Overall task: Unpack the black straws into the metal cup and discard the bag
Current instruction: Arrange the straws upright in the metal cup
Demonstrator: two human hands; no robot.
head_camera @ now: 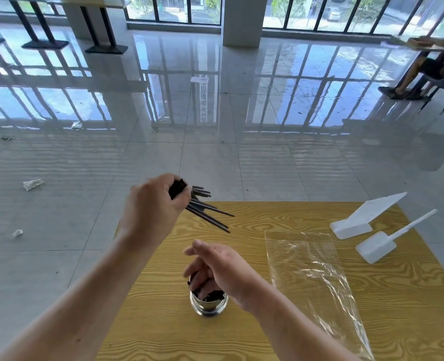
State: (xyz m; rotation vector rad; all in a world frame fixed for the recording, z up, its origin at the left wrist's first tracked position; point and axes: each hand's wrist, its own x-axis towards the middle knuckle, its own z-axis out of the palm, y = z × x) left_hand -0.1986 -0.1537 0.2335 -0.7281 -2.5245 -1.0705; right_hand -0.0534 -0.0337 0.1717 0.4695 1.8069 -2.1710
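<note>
While L hand [158, 207] clutches black straws [207, 217], R hand [215, 267] hangs slack over metal cup [209, 307].

A single wide-angle view looks from head height forward and down, close over the wooden table [163, 334]. Beyond it, glossy tiled floor [85, 157] runs to far windows [174, 9]

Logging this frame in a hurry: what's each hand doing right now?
Left hand: grips a bundle of black straws.
Right hand: open, fingers reaching into the metal cup.
</note>
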